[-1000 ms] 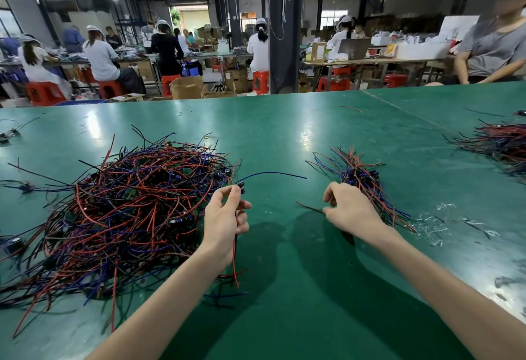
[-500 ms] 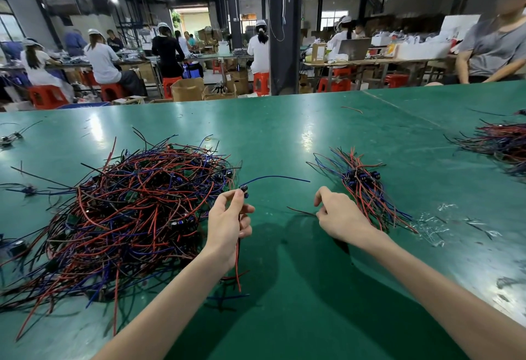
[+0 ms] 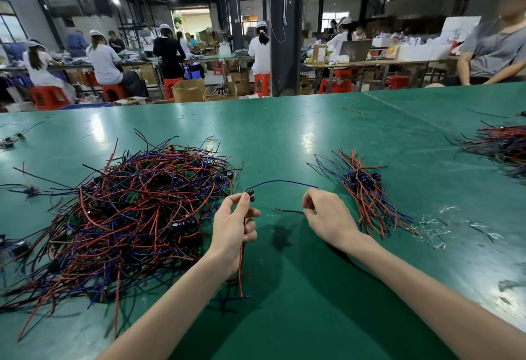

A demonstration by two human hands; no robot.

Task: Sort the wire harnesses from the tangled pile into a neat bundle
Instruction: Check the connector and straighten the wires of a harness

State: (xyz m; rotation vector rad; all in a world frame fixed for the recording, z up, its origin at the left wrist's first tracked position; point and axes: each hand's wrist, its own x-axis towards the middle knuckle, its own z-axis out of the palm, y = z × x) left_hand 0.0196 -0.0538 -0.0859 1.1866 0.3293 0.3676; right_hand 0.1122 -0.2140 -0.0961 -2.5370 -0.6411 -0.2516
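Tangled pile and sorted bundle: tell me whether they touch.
Apart. The head view shows a strip of bare green table between the tangled pile and the sorted bundle.

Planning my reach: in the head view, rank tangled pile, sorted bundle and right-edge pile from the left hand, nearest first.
1. tangled pile, just left of the left hand.
2. sorted bundle, to its right.
3. right-edge pile, far right.
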